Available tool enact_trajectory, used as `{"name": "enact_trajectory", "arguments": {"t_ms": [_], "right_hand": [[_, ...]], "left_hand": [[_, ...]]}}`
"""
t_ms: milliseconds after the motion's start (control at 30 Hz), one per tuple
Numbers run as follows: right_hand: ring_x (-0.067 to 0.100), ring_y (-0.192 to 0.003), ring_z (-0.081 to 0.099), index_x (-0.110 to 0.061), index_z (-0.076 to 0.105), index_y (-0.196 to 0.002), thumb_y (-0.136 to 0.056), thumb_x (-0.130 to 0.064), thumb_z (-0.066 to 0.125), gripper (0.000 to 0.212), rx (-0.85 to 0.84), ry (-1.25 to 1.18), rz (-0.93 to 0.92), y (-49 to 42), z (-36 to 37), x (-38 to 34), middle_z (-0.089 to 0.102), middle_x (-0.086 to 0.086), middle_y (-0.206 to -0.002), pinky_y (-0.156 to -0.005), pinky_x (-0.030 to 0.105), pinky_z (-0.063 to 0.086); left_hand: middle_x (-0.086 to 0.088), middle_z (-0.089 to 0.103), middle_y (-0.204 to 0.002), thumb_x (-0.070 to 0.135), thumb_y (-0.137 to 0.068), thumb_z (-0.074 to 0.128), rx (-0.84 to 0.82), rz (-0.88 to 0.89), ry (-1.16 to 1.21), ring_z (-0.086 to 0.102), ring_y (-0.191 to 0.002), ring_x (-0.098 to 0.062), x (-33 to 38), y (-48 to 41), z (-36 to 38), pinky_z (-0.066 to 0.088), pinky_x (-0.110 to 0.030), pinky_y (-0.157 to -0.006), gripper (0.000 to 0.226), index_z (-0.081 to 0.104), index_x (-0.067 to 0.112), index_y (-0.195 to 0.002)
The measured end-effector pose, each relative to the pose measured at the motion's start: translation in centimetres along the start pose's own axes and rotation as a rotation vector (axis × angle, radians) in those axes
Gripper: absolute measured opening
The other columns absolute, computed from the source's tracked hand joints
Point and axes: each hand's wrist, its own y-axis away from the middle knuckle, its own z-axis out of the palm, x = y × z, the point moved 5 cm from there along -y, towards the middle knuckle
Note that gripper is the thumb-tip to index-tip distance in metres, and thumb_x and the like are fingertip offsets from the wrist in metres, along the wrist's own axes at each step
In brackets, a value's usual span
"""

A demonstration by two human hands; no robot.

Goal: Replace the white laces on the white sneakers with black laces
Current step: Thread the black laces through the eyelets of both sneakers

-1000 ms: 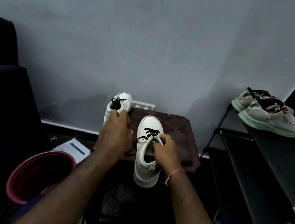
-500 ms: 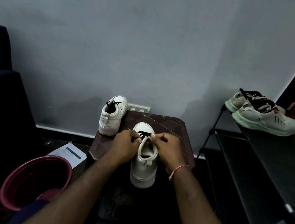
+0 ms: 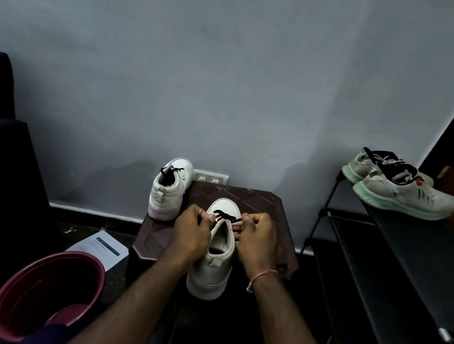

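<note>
The left hand (image 3: 191, 235) and the right hand (image 3: 257, 242) are both curled tight, thumb against fingertips. Each pinches the black lace (image 3: 225, 216) at its own side of the near white sneaker (image 3: 212, 263), which stands between them. That sneaker stands upright on the desk (image 3: 273, 210) with its heel toward the person and its toe pointing away. The lace crosses the upper just beyond the knuckles. A thin thread band (image 3: 261, 279) circles the right wrist.

Beyond the left hand and a little to its outer side, the second white sneaker (image 3: 169, 192) stands at the desk's far left corner, black lace showing at its collar. A wall socket (image 3: 209, 176) sits just past it.

Below and outside the left forearm, a sheet of paper (image 3: 101, 247) lies on the floor. It has a dark header band, and its print is too small to read. A red tub (image 3: 48, 286) sits nearer the person.

Well out from the right hand, a dark shoe rack (image 3: 386, 260) carries a pair of grey running shoes (image 3: 404, 191) on top. No lettering on them can be read.
</note>
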Motion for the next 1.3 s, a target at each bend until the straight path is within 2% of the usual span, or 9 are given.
{"name": "enact_trajectory", "arguments": {"t_ms": [133, 233, 367, 567, 700, 900, 1067, 1167, 1300], "right_hand": [[0.022, -0.076, 0.068, -0.022, 0.053, -0.077, -0.093, -0.022, 0.059, 0.017, -0.017, 0.005, -0.026, 0.4, 0.5, -0.2, 0.069, -0.003, -0.074, -0.077, 0.046, 0.054], [0.012, -0.082, 0.066, -0.011, 0.066, -0.089, -0.088, -0.018, 0.068, 0.008, -0.182, -0.049, -0.034, 0.5, 0.6, -0.8, 0.070, 0.002, -0.086, -0.080, 0.030, 0.054], [0.009, -0.067, 0.062, 0.000, 0.069, -0.088, -0.089, -0.008, 0.066, 0.008, -0.311, -0.258, 0.116, 0.7, 0.5, -0.4, 0.070, 0.006, -0.077, -0.063, 0.019, 0.052], [0.016, -0.079, 0.063, -0.016, 0.063, -0.076, -0.086, -0.019, 0.069, 0.012, -0.140, 0.193, -0.088, 0.1, 0.3, -1.4, 0.071, 0.004, -0.084, -0.073, 0.030, 0.048], [0.022, -0.087, 0.064, -0.011, 0.065, -0.082, -0.087, -0.020, 0.067, 0.010, -0.093, 0.267, -0.151, 0.3, 0.3, -1.8, 0.071, 0.008, -0.090, -0.076, 0.034, 0.048], [0.012, -0.077, 0.064, -0.010, 0.070, -0.085, -0.088, -0.017, 0.067, 0.008, -0.193, 0.082, -0.033, 0.3, 0.2, -1.1, 0.070, -0.001, -0.081, -0.072, 0.027, 0.051], [0.001, -0.053, 0.054, -0.014, 0.068, -0.079, -0.090, -0.016, 0.067, 0.011, -0.323, 0.039, 0.067, -0.1, 0.3, -1.4, 0.064, -0.004, -0.065, -0.050, 0.015, 0.043], [0.010, -0.065, 0.060, -0.008, 0.069, -0.081, -0.088, -0.019, 0.069, 0.013, -0.246, 0.154, -0.008, -0.4, 0.1, -1.5, 0.067, 0.001, -0.072, -0.062, 0.025, 0.047], [0.025, -0.086, 0.063, -0.009, 0.066, -0.085, -0.090, -0.020, 0.063, 0.013, -0.153, 0.403, -0.167, 0.5, 0.5, -2.6, 0.071, 0.011, -0.090, -0.071, 0.031, 0.043]], "left_hand": [[0.002, 0.058, -0.068, 0.018, -0.091, 0.063, 0.066, -0.068, 0.078, 0.052, -0.066, -0.015, -0.8, 0.0, -0.1, 0.038, -0.029, -0.063, 0.024, 0.052, 0.016, -0.070], [-0.002, 0.064, -0.074, 0.016, -0.091, 0.064, -0.048, -0.053, 0.160, 0.057, -0.068, -0.010, -1.0, 0.1, 0.1, 0.045, -0.024, -0.064, 0.016, 0.060, 0.013, -0.076], [-0.006, 0.069, -0.074, 0.014, -0.089, 0.066, -0.218, -0.090, 0.333, 0.062, -0.065, -0.009, -1.0, 0.4, 0.3, 0.049, -0.022, -0.061, 0.014, 0.067, 0.010, -0.076], [0.002, 0.056, -0.068, 0.017, -0.093, 0.060, -0.141, 0.082, -0.060, 0.050, -0.066, -0.013, 0.3, -0.4, 0.2, 0.031, -0.022, -0.057, 0.023, 0.053, 0.013, -0.071], [-0.004, 0.060, -0.077, 0.018, -0.094, 0.058, -0.155, 0.111, -0.188, 0.051, -0.070, -0.016, 0.5, -0.6, 0.2, 0.029, -0.023, -0.060, 0.019, 0.058, 0.006, -0.080], [-0.010, 0.069, -0.079, 0.016, -0.093, 0.061, -0.375, -0.156, 0.250, 0.061, -0.073, -0.019, -1.4, -0.2, 0.3, 0.049, -0.030, -0.068, 0.014, 0.068, 0.010, -0.083], [-0.021, 0.061, -0.075, 0.013, -0.088, 0.067, -0.382, -0.203, 0.338, 0.052, -0.073, -0.031, -1.5, -0.3, -0.1, 0.042, -0.037, -0.068, 0.014, 0.064, 0.007, -0.076], [-0.013, 0.061, -0.072, 0.015, -0.090, 0.066, -0.289, -0.067, 0.064, 0.054, -0.069, -0.024, -0.5, -0.5, 0.0, 0.042, -0.031, -0.065, 0.019, 0.058, 0.011, -0.073], [-0.012, 0.068, -0.092, 0.023, -0.092, 0.060, -0.062, 0.047, -0.326, 0.061, -0.090, -0.029, 1.1, -0.1, -0.4, 0.045, -0.035, -0.075, 0.015, 0.060, 0.009, -0.085]]}}
